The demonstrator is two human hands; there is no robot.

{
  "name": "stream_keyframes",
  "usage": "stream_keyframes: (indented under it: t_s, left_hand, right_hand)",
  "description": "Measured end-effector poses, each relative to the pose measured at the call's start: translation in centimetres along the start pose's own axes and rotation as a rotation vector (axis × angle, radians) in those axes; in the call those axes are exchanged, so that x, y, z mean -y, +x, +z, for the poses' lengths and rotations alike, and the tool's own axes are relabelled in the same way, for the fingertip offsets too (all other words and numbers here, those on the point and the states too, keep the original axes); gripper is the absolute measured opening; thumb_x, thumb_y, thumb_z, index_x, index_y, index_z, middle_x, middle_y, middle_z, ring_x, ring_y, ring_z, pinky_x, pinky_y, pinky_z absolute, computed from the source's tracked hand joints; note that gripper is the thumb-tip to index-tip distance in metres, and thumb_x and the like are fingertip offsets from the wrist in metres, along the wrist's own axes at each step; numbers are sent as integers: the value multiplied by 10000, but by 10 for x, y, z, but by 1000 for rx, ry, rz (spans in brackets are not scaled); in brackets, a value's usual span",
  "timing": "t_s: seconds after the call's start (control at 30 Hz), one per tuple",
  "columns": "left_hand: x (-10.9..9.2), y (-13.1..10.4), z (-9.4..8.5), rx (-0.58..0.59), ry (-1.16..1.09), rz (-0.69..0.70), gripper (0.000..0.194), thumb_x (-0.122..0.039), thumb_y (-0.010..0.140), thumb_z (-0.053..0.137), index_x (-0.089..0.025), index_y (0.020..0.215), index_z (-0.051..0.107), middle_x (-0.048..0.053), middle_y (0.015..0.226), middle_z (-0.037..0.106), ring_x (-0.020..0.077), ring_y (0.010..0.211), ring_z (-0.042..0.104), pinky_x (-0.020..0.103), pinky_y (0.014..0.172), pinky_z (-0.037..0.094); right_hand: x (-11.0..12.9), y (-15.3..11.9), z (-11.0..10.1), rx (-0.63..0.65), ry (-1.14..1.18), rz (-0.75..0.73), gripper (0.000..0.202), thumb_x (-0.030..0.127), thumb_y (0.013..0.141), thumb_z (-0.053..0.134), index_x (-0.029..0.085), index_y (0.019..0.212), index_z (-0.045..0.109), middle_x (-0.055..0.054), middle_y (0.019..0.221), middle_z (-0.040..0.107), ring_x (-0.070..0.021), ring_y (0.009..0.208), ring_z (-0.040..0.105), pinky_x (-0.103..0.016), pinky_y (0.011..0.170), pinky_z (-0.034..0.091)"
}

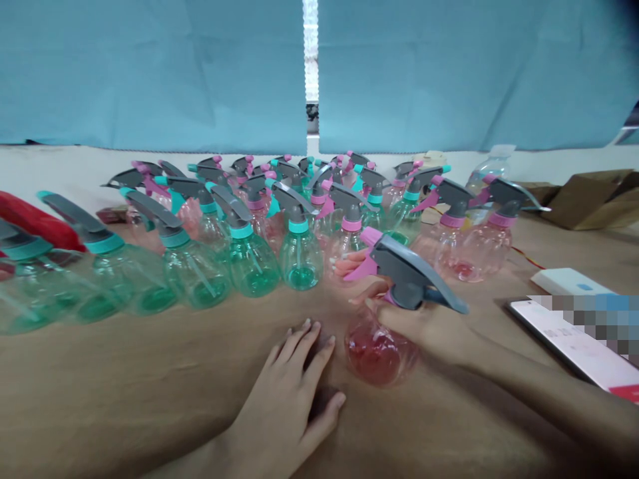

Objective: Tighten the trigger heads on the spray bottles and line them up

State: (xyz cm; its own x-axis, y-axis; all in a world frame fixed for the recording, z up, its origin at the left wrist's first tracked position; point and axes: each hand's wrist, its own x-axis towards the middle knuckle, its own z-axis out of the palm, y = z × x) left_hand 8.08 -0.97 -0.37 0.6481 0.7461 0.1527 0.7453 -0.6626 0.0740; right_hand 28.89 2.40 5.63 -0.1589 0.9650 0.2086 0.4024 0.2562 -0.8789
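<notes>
- Pink spray bottle: near the middle of the table, base toward 6 o'clock; its long axis is close to upright, leaning slightly toward 1 o'clock. Whether the base touches the table cannot be told.
- Right hand: the nearer hand, already on the bottle; it comes in from 4 o'clock, fingers curled round the neck just under the spray head, body of the bottle hanging below the grip.
- Spray head: nozzle toward 10 o'clock, grey back sloping down toward 4 o'clock; the pink trigger lies on the nozzle side, beside the fingers.
- Left hand: palm down on the table, fingers slightly spread toward 1 o'clock, holding nothing; the bottle lies at 2 o'clock from it, near but apart.
- Surroundings: a green bottle at 10 o'clock from the held one, two pink bottles at 2 o'clock, a phone at 3 o'clock.
</notes>
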Motion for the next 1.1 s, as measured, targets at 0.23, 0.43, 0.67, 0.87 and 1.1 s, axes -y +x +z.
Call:
stream_keyframes:
  t_s: [0.23, 0.43, 0.67, 0.87, 1.1]
  left_hand:
    - [1, -1, 1, -16, 4, 3, 517, -424, 883, 495, -178, 1333, 427, 115, 1418, 374, 304, 1278, 353, 476, 983, 369]
    - [1, -1, 2, -4, 11, 5, 524, -417, 888, 485, -167, 1342, 413, 120, 1424, 363, 303, 1283, 345, 484, 981, 370]
    - [2, -1, 2, -17, 7, 9, 523, -413, 885, 490, -164, 1340, 419, 122, 1425, 361, 307, 1279, 348, 490, 980, 368]
    - [1, -1, 0, -7, -12, 16, 522, -402, 882, 498, -161, 1339, 420, 123, 1425, 360, 308, 1283, 341, 494, 983, 365]
    - [1, 0, 0, -4, -5, 13, 523, -407, 888, 492, -160, 1342, 417, 127, 1425, 358, 309, 1287, 337, 495, 979, 370]
  right_hand:
    - [-2, -1, 1, -17, 22, -2, 73, 161, 637, 483, 225, 661, 510, 17, 622, 573, -136, 563, 536, -260, 547, 461]
    - [-2, 1, 1, -21, -3, -23, 80, 156, 642, 482, 231, 668, 494, 36, 587, 524, -132, 554, 539, -253, 554, 469]
    - [1, 1, -3, 20, 11, -48, 171, 141, 591, 468, 232, 698, 564, 32, 654, 618, -119, 550, 575, -237, 549, 482]
    - [9, -1, -8, 4, 25, -54, 217, 156, 590, 474, 251, 761, 568, 27, 693, 656, -151, 588, 614, -258, 536, 486]
    - [11, -1, -9, 9, 35, -92, 93, 183, 631, 508, 247, 697, 522, 25, 679, 613, -150, 580, 591, -271, 544, 489]
